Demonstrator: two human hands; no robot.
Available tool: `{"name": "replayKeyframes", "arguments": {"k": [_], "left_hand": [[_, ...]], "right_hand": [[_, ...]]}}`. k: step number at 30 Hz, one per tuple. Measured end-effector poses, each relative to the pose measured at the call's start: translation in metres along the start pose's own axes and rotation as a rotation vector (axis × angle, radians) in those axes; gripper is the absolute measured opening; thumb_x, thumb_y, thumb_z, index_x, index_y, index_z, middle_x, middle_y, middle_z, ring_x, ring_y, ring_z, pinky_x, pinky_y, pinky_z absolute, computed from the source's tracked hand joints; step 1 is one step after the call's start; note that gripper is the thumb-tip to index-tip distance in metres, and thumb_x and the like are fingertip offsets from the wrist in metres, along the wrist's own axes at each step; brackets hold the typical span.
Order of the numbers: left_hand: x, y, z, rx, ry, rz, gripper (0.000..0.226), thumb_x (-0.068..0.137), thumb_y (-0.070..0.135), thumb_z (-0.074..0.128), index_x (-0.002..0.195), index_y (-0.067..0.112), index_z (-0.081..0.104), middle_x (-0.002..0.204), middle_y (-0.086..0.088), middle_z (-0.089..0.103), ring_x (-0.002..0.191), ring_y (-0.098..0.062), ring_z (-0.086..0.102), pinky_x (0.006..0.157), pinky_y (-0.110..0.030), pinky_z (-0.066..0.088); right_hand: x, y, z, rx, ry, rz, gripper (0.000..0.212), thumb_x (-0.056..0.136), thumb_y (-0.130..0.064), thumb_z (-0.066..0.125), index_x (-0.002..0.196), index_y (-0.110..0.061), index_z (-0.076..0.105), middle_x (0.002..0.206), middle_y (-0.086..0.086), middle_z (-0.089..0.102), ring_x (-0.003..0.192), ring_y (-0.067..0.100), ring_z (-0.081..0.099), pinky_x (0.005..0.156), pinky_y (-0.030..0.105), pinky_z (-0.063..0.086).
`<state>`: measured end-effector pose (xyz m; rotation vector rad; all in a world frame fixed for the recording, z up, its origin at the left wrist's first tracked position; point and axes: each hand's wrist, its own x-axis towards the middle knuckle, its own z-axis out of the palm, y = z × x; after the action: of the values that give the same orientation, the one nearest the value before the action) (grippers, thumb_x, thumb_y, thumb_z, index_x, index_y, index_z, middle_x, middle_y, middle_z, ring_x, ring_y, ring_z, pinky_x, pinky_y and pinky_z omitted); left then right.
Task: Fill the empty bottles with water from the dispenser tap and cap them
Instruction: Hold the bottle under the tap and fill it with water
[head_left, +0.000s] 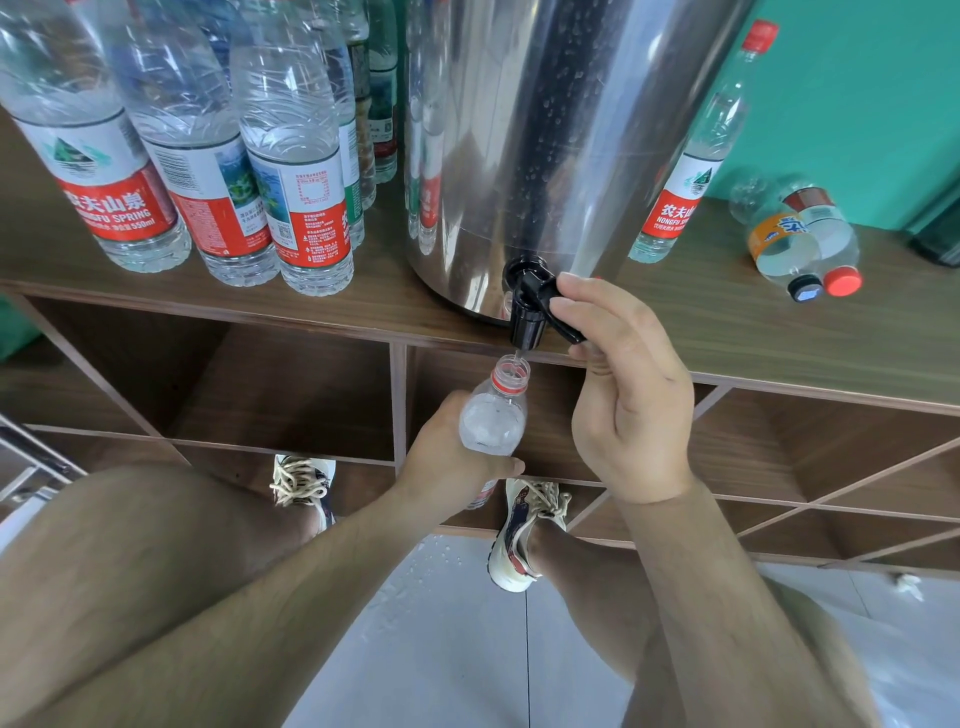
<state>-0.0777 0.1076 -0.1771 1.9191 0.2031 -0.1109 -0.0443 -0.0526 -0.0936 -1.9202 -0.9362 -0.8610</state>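
A teal wall (857, 104) backs a brown wooden counter (727, 332) with open cubbies below. The pale tiled floor (467, 649) beneath shows water drops. On the counter stands a steel dispenser (545, 130), with labelled bottles (291, 171) ranked to its left and two lying bottles (800, 244) to its right. The right hand (628, 395) pinches the black tap (527, 312). The left hand (447, 452) grips the uncapped bottle (493, 415), its mouth just under the spout.

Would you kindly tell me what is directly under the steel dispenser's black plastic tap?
Under the black tap is the uncapped mouth of a clear plastic bottle, a thin stream running in. The left hand gripping it hides its lower body.
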Motion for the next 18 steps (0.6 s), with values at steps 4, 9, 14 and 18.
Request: {"name": "replayKeyframes", "arguments": {"k": [4,9,14,18], "left_hand": [[0.0007,0.0001,0.0005,0.03,0.007,0.006,0.069,0.075,0.024,0.092,0.122,0.035,0.043,0.11,0.017,0.053,0.1,-0.008,0.054,0.082,-0.016,0.041],[0.0005,-0.0008,0.0007,0.025,0.009,0.007,0.069,0.074,0.024,0.092,0.122,0.035,0.043,0.11,0.016,0.054,0.102,-0.009,0.055,0.083,-0.019,0.041],[-0.0018,0.0016,-0.0003,0.015,0.011,0.011,0.067,0.076,0.021,0.091,0.123,0.033,0.045,0.117,0.01,0.057,0.109,-0.013,0.056,0.094,-0.026,0.046],[-0.002,0.0014,-0.0004,-0.005,0.012,0.003,0.069,0.074,0.02,0.092,0.124,0.032,0.046,0.116,0.01,0.058,0.11,-0.014,0.057,0.091,-0.026,0.045]], "right_hand": [[0.0003,-0.0005,-0.0003,0.0,0.0,-0.002,0.071,0.078,0.028,0.037,0.129,-0.015,0.061,0.14,0.0,0.058,0.13,0.023,0.06,0.089,0.053,0.058],[0.0007,0.0005,-0.0003,0.006,0.009,-0.006,0.072,0.077,0.031,0.039,0.128,-0.013,0.062,0.139,-0.001,0.058,0.129,0.022,0.06,0.089,0.053,0.058],[0.0006,0.0011,0.0002,0.008,0.017,-0.008,0.071,0.077,0.033,0.04,0.127,-0.011,0.064,0.138,0.002,0.06,0.128,0.022,0.061,0.088,0.053,0.058],[0.001,0.0013,0.0002,0.009,0.023,-0.01,0.071,0.077,0.034,0.04,0.127,-0.01,0.064,0.137,0.005,0.061,0.127,0.023,0.062,0.088,0.053,0.058]]}}
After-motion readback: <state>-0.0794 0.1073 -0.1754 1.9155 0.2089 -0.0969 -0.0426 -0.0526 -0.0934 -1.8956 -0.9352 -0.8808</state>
